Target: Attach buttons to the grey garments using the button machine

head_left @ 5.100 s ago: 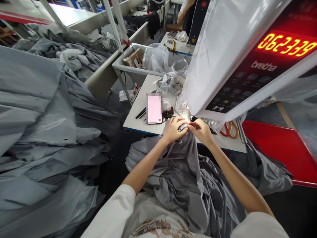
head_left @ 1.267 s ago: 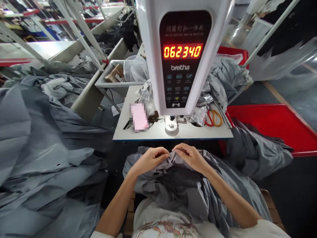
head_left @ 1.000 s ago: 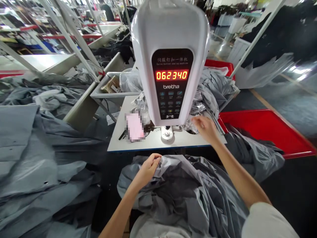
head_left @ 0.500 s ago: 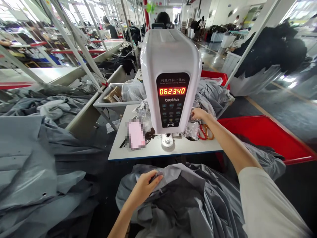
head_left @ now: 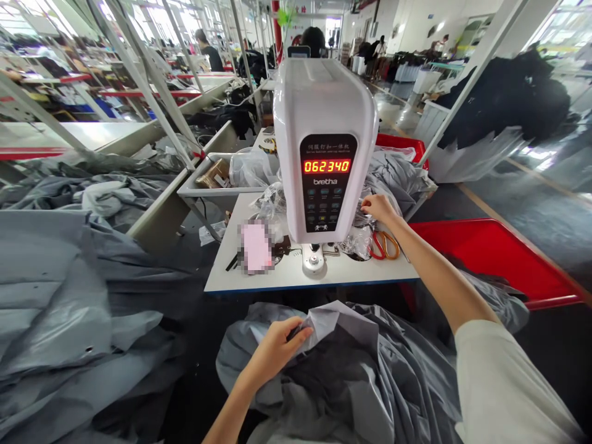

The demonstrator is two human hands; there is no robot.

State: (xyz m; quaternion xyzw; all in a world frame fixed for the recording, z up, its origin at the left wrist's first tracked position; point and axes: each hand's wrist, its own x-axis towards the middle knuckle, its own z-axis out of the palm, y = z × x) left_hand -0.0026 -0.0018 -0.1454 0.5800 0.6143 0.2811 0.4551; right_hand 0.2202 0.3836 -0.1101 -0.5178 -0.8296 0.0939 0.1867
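Observation:
My left hand (head_left: 284, 339) pinches the edge of a grey garment (head_left: 351, 351) gathered in front of the table, thumb and fingers closed on the cloth. My right hand (head_left: 379, 208) reaches beyond the right side of the button sewing machine (head_left: 326, 105), by clear plastic bags on the table. Its fingers are curled; whatever they hold, if anything, is too small to make out. The machine's small round work plate (head_left: 314, 262) stands below its head with no cloth on it. Scissors (head_left: 385, 245) with red and orange handles lie on the tabletop under my right forearm.
The white table (head_left: 259, 285) has a blue front edge. A pink blurred item (head_left: 256, 246) lies on its left part. Red bins (head_left: 490, 256) stand right, a grey bin (head_left: 203, 192) behind left. Grey cloth (head_left: 50, 296) heaps on the left. A person (head_left: 209, 52) sits farther back.
My view has shifted slightly. My left hand stays on the garment edge, more of which shows above the fingers. My right hand remains beside the machine, its fingers slightly changed.

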